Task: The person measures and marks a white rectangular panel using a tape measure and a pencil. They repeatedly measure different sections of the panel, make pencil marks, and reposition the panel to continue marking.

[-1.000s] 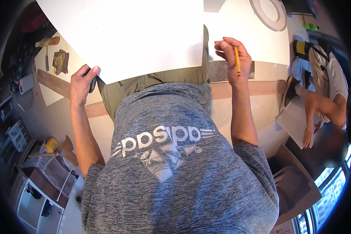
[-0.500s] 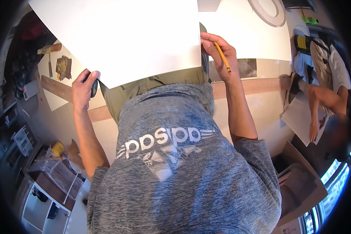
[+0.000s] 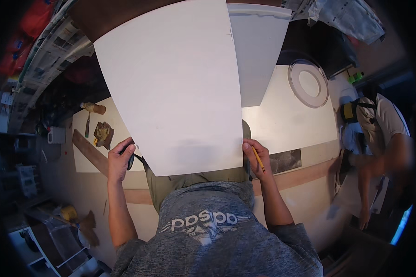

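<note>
The white sheet (image 3: 185, 92) is positioned in front of me, its lower edge across my olive trousers (image 3: 171, 187). My left hand (image 3: 121, 160) is at the sheet's lower left edge, fingers curled around a dark handheld object (image 3: 131, 161); I cannot tell whether they also pinch the sheet. My right hand (image 3: 256, 156) is at the lower right edge, thumb and fingers pinching a yellow pencil (image 3: 259, 160), one end directed toward the wrist. A flat grey ring (image 3: 309, 102) lies on the right, well apart from this hand.
</note>
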`<state>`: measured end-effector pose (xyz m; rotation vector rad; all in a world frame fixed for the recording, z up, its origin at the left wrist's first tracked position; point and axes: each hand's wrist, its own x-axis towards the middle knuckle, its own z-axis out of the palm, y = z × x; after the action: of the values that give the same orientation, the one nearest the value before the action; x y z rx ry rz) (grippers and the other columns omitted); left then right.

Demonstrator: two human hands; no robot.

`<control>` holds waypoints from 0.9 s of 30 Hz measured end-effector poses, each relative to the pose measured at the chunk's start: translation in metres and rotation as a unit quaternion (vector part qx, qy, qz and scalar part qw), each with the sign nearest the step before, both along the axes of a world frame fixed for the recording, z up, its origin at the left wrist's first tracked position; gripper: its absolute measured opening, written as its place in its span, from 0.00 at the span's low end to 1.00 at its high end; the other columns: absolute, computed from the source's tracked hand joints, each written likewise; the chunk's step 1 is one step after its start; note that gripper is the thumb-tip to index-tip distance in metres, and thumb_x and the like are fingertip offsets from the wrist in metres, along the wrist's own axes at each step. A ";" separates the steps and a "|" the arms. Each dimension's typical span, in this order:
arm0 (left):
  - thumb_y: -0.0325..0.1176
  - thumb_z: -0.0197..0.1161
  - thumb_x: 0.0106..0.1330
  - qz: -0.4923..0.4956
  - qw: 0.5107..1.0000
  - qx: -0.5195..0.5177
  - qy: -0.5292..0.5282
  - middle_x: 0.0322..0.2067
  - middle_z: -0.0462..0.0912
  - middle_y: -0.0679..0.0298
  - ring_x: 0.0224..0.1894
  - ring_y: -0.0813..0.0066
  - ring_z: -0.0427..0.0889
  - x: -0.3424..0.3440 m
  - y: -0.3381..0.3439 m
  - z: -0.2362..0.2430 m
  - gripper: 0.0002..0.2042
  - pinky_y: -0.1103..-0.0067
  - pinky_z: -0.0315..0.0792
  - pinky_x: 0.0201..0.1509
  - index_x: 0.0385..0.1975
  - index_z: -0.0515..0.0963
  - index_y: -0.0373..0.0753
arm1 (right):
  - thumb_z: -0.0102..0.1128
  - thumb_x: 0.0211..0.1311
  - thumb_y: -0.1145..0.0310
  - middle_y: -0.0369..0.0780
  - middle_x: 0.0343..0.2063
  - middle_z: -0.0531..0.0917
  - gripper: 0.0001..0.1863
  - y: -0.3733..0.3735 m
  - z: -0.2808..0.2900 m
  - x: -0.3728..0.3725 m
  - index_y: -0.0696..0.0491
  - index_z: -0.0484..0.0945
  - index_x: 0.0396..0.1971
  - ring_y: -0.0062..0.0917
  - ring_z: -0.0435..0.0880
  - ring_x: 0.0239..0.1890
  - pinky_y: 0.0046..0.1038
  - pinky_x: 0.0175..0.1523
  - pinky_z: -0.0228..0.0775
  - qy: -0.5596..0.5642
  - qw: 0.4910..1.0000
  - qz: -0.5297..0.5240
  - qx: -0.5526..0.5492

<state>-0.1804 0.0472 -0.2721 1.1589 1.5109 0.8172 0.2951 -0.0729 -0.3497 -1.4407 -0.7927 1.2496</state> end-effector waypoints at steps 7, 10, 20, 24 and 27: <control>0.33 0.75 0.75 -0.020 0.999 -0.001 0.038 0.51 0.89 0.58 0.52 0.75 0.85 0.002 0.000 -0.014 0.15 0.78 0.78 0.60 0.53 0.89 0.28 | 0.69 0.79 0.62 0.34 0.41 0.90 0.16 0.000 0.000 -0.008 0.59 0.88 0.55 0.16 0.84 0.46 0.22 0.56 0.76 -0.012 1.000 -0.006 0.015; 0.34 0.75 0.75 -0.013 0.999 0.001 0.042 0.52 0.88 0.58 0.53 0.74 0.85 0.002 -0.003 -0.016 0.13 0.77 0.77 0.60 0.48 0.90 0.28 | 0.69 0.79 0.63 0.35 0.42 0.91 0.15 -0.001 0.002 -0.009 0.59 0.88 0.55 0.17 0.85 0.46 0.22 0.56 0.77 -0.019 1.000 -0.011 0.011; 0.33 0.73 0.76 -0.014 0.999 -0.036 0.030 0.55 0.87 0.60 0.55 0.73 0.84 0.004 -0.004 -0.011 0.14 0.76 0.77 0.61 0.49 0.89 0.27 | 0.68 0.79 0.70 0.38 0.44 0.92 0.12 -0.001 0.008 -0.009 0.60 0.88 0.53 0.18 0.86 0.47 0.23 0.57 0.77 -0.033 0.999 -0.012 0.018; 0.33 0.73 0.76 -0.021 0.998 -0.042 0.033 0.53 0.86 0.61 0.54 0.73 0.84 0.005 -0.004 -0.008 0.13 0.76 0.77 0.61 0.50 0.89 0.26 | 0.69 0.79 0.70 0.38 0.44 0.92 0.11 -0.002 0.010 -0.010 0.60 0.88 0.53 0.18 0.86 0.47 0.23 0.57 0.77 -0.028 0.999 -0.018 0.019; 0.32 0.72 0.77 -0.024 0.998 -0.048 0.031 0.53 0.86 0.61 0.53 0.74 0.84 0.005 -0.002 -0.006 0.13 0.76 0.77 0.60 0.50 0.89 0.26 | 0.69 0.79 0.70 0.39 0.43 0.92 0.11 -0.002 0.009 -0.010 0.60 0.88 0.53 0.18 0.86 0.47 0.22 0.57 0.77 -0.030 0.999 -0.022 0.015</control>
<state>-0.1751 0.0448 -0.2783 1.1541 1.5504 0.6755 0.2849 -0.0753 -0.3409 -1.4681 -0.8127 1.1615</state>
